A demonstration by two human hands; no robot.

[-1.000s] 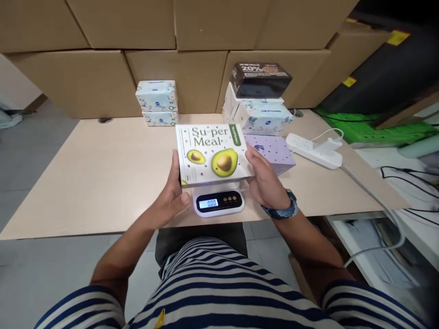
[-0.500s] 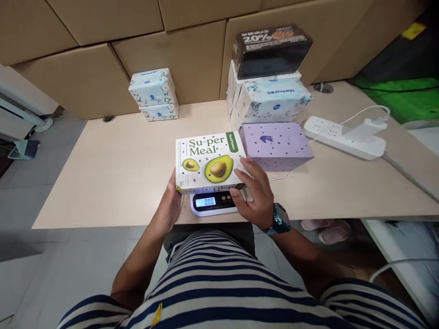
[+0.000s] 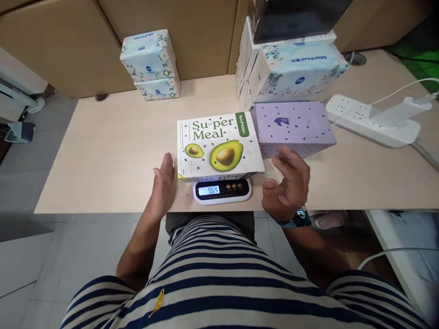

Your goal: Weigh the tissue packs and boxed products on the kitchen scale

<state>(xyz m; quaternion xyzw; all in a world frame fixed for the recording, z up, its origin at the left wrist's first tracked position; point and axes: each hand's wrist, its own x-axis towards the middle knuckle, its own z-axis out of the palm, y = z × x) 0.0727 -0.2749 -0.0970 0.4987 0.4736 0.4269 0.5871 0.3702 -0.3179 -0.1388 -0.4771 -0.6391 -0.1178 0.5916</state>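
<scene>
A white "Su-per Meal" box (image 3: 217,145) with avocado pictures lies flat on a small white digital scale (image 3: 222,190) near the table's front edge. The scale's blue display is lit with digits. My left hand (image 3: 163,185) hovers open just left of the box, fingers straight, not touching it. My right hand (image 3: 286,183) is open to the right of the box, fingers loosely curled, holding nothing. A watch sits on my right wrist.
A lilac dotted box (image 3: 295,127) lies right of the scale. Behind it stand stacked tissue packs (image 3: 295,68) under a dark box; two more tissue packs (image 3: 151,64) stand back left. A white power strip (image 3: 372,124) lies far right. Cardboard cartons (image 3: 68,41) line the beige table's (image 3: 103,151) back.
Both hands have let go of the Su-per Meal box and drawn apart. The box now rests on the scale, whose reading went from zeros to a number. The camera tilted down and closer.
</scene>
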